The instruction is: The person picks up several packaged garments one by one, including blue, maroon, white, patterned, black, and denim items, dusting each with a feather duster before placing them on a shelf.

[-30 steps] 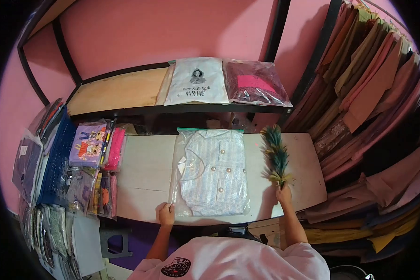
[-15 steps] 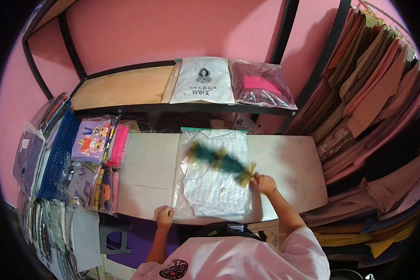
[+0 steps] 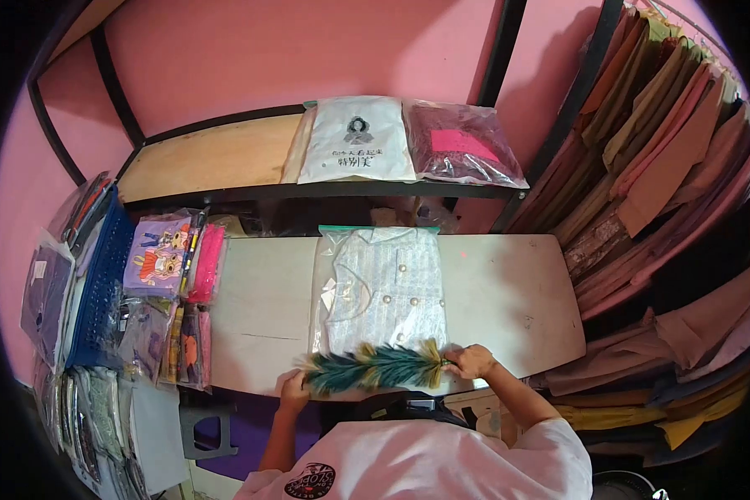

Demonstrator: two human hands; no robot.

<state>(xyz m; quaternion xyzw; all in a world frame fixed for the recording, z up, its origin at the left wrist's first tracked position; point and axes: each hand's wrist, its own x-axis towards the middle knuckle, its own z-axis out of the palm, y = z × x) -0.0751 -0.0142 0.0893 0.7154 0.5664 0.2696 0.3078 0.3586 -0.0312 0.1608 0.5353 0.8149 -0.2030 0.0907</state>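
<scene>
A feather duster (image 3: 375,368) in green and yellow lies across the lower part of a clear plastic bag (image 3: 317,312). My right hand (image 3: 473,363) is closed round the duster's handle end. Inside the bag is a folded light, striped garment (image 3: 383,287) with round pearly buttons; its lower part is hidden by the duster. My left hand (image 3: 292,390), fingers curled, is at the table's front edge by the bag's lower left corner, close to the duster's feathery tip. Whether it grips the bag cannot be made out.
Packed clothes (image 3: 158,258) and a blue basket (image 3: 100,283) stand at the table's (image 3: 517,292) left end. A shelf (image 3: 217,162) behind holds a white package (image 3: 354,137) and a dark red one (image 3: 454,142). Hanging garments (image 3: 650,167) line the right side.
My right hand has brought the duster down from the middle of the bag to its near end, where it now lies level. My left hand has hardly moved.
</scene>
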